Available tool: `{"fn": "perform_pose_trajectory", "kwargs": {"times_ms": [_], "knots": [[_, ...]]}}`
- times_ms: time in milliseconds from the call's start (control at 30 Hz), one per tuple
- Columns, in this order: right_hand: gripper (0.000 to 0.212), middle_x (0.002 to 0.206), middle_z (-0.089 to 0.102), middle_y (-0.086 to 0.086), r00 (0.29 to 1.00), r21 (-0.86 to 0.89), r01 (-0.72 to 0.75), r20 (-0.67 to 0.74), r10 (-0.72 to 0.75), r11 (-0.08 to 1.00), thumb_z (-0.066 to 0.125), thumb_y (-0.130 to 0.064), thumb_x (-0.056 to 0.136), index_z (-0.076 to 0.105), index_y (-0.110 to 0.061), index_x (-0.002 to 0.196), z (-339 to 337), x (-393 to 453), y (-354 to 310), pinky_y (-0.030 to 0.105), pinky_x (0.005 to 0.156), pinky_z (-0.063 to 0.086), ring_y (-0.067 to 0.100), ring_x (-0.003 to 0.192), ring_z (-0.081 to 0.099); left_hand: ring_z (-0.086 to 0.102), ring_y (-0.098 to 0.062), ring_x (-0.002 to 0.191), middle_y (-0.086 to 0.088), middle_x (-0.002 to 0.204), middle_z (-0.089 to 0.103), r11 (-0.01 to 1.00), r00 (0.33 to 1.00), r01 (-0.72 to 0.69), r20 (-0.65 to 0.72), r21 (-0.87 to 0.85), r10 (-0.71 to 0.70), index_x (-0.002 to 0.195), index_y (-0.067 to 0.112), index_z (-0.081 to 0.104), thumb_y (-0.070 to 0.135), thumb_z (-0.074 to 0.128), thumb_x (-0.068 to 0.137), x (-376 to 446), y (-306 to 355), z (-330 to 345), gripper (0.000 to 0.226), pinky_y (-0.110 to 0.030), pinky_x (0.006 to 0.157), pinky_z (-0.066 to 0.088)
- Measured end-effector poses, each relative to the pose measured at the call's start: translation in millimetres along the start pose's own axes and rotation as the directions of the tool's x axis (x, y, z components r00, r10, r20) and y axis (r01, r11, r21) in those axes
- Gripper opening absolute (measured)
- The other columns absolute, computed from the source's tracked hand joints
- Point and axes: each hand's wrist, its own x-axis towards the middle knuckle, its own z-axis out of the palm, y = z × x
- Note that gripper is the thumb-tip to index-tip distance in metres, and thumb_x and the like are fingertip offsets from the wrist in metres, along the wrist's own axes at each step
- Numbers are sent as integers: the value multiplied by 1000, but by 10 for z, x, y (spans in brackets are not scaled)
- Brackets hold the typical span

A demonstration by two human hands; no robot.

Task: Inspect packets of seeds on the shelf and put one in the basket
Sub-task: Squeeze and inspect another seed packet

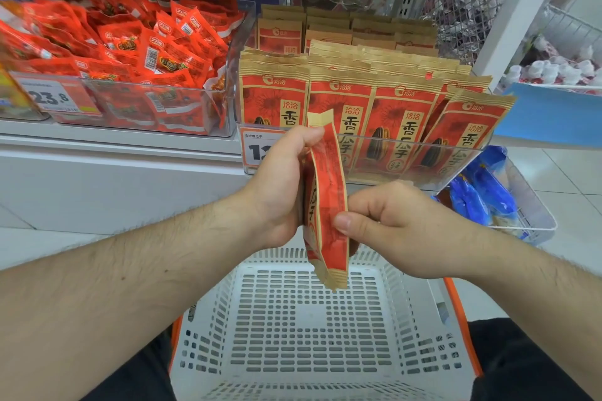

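The shelf [130, 143] carries a clear bin of seed packets [365, 127]; left of it, a bin of red snacks [136, 58].

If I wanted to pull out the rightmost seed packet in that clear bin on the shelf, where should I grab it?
Probably by its flat crimped top edge, coming from above and the front. The rightmost seed packet leans left against its neighbours, and its lower half sits behind the clear bin wall, so only the top strip stands free to pinch. Both the left hand and right hand are busy holding another packet.
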Motion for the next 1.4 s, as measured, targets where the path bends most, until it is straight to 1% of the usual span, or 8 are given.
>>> {"fn": "perform_pose_trajectory", "kwargs": {"times_ms": [133,233,533,633,767,933,1300,1400], "knots": [[36,72,72,7,1000,42,-1,9,1,999,62,-48,85,68,-15,73,-6,-3,-14,51,70,54,29,71,68,44,-13,47,0,59,45,1000,999,-5,-41,-3,5,70,19,55,46,39,95,6,-6,-8,40,-28,55,37],[20,72,71,7,998,65,-14,55,11,998,78,-28,83,70,-12,74,-61,-20,-46,50,71,55,29,71,67,43,-14,49,-1,63,45,1000,998,-12,-59,-19,11,69,20,56,46,40,95,12,-11,-14,40,-29,56,36],[3,84,72,14,986,166,-36,167,7,985,72,-4,86,70,-3,88,-85,-25,7,46,78,56,30,73,65,46,-18,56,-3,65,48,998,998,-5,-59,-56,2,70,18,55,45,41,94,23,-27,-48,39,-32,61,37],[6,83,70,8,978,203,-85,202,43,976,71,-15,89,69,-9,91,-72,-4,51,40,77,55,24,76,64,54,-24,60,-9,71,59,991,997,-4,-75,-135,-7,85,11,59,45,44,91,42,-25,-90,38,-34,67,43],[39,76,67,-6,972,247,-232,105,212,941,68,-45,76,57,-11,91,6,67,139,40,71,53,22,74,69,61,-30,72,-15,83,68,966,999,47,3,-256,-48,99,6,62,50,40,91,37,-14,-111,50,-41,79,49],[62,73,70,-3,947,516,-319,212,243,795,70,-39,72,48,-12,123,35,100,123,32,61,42,19,62,59,63,-35,92,-26,114,66,934,992,104,108,-343,-70,129,-3,58,53,34,92,23,37,-112,71,-42,88,52],[35,96,75,18,959,454,-282,164,232,845,74,-35,77,68,-12,102,22,95,165,32,61,50,31,76,67,72,-32,94,-15,105,74,999,998,-54,-34,6,55,116,8,67,45,42,102,68,17,-142,48,-50,88,56],[26,88,77,9,967,471,-251,85,240,845,75,-28,81,71,-10,100,28,87,132,24,54,49,19,69,69,73,-28,91,-13,101,76,992,992,-108,-52,68,111,111,11,66,35,41,105,66,-1,-133,35,-46,84,58]]}}
